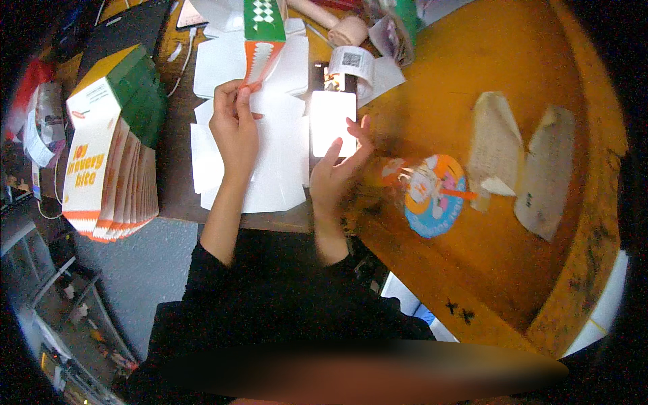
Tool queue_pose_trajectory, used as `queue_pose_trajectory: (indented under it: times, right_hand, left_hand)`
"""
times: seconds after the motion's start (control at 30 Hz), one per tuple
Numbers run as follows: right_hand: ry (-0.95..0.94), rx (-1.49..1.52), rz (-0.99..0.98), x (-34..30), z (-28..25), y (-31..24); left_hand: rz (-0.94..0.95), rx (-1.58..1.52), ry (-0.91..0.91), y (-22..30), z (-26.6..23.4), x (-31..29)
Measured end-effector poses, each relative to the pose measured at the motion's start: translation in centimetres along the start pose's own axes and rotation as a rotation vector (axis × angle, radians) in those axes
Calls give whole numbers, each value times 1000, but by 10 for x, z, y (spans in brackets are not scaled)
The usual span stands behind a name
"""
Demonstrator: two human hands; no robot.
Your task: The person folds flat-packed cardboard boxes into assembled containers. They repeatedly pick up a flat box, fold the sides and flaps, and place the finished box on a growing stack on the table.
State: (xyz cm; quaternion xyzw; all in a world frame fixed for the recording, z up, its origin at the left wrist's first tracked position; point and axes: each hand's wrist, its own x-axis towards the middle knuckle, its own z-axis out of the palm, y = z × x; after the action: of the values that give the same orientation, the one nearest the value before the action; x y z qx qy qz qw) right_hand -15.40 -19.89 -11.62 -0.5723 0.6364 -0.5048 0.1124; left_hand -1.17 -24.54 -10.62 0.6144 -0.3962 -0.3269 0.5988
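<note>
My left hand [236, 128] pinches the orange zigzag edge of a cardboard box blank [264, 28], printed green with white diamonds at its far end. Beneath that hand lie white unprinted blanks [277, 162], spread flat with their flaps outward. My right hand [341, 162], slightly blurred, holds nothing. Its fingers are apart over the lower part of a phone [333, 111] whose screen glows bright white. Whether a fingertip touches the glass I cannot tell. A roll of white printed labels [358, 64] covers part of the phone's far end.
On the left leans a fanned stack of printed cartons [88, 162]. A round blue and orange fan [435, 196] lies right of my right hand, with brown paper pieces [496, 138] beyond it. A white cable [185, 61] and pinkish rolls [347, 30] lie farther back.
</note>
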Motion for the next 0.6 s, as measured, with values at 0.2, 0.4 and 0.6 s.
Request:
queue_pose_trajectory:
  times: [0.2, 0.4, 0.6]
  right_hand:
    - [77, 56, -41, 0, 1, -2]
    - [53, 59, -135, -4, 1, -5]
    - [77, 63, -139, -10, -4, -1]
  left_hand:
    - [43, -30, 25, -1, 2, 2]
    - [111, 166, 14, -5, 0, 2]
    - [225, 162, 47, -16, 0, 3]
